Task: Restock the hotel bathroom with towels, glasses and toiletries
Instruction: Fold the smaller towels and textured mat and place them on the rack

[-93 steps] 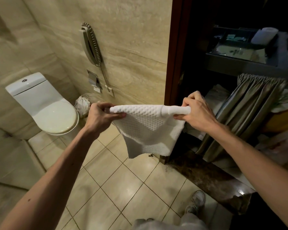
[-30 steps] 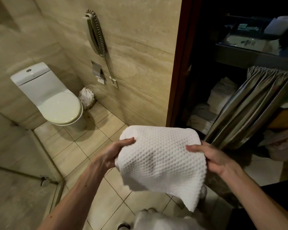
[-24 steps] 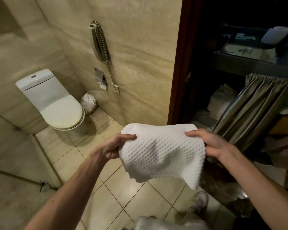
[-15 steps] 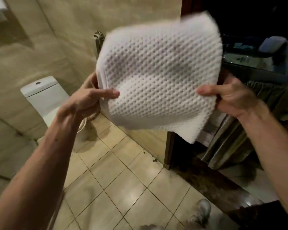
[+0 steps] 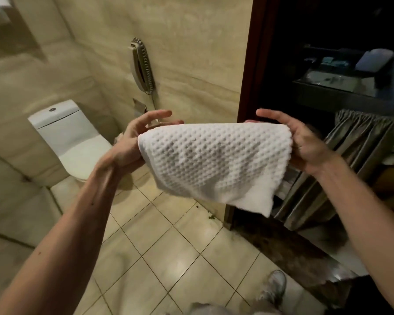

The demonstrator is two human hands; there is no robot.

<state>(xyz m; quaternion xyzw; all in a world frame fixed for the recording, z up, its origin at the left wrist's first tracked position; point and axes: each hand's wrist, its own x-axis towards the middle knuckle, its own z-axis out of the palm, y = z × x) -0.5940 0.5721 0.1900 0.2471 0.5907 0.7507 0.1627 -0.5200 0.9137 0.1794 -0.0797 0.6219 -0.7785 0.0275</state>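
1. We hold a white waffle-weave towel [image 5: 214,162] in the air between our two hands, above the beige tiled floor [image 5: 168,246]. It is folded over on itself, with the fold running along its top edge.
2. Our left hand [image 5: 143,137] meets the towel's left edge at the heel of the palm. Its fingers are straight and spread, reaching out above and behind the cloth. We cannot tell where the thumb lies.
3. Our right hand [image 5: 305,142] cups the towel's right edge against its palm. The fingers are stretched out along the far side of the fold rather than curled round it.
4. The towel sags from the fold, and its lower right corner hangs lowest, in front of the dark door frame [image 5: 248,87].
5. Behind our left hand stand a white toilet [image 5: 66,137] and, higher on the marble wall, a wall phone [image 5: 142,67].
6. Through the doorway to the right we see a pleated grey curtain [image 5: 355,155] below a dim shelf [image 5: 339,87]. What lies on the shelf is too blurred to name.
7. One shoe [image 5: 273,285] shows on the floor near the bottom edge.
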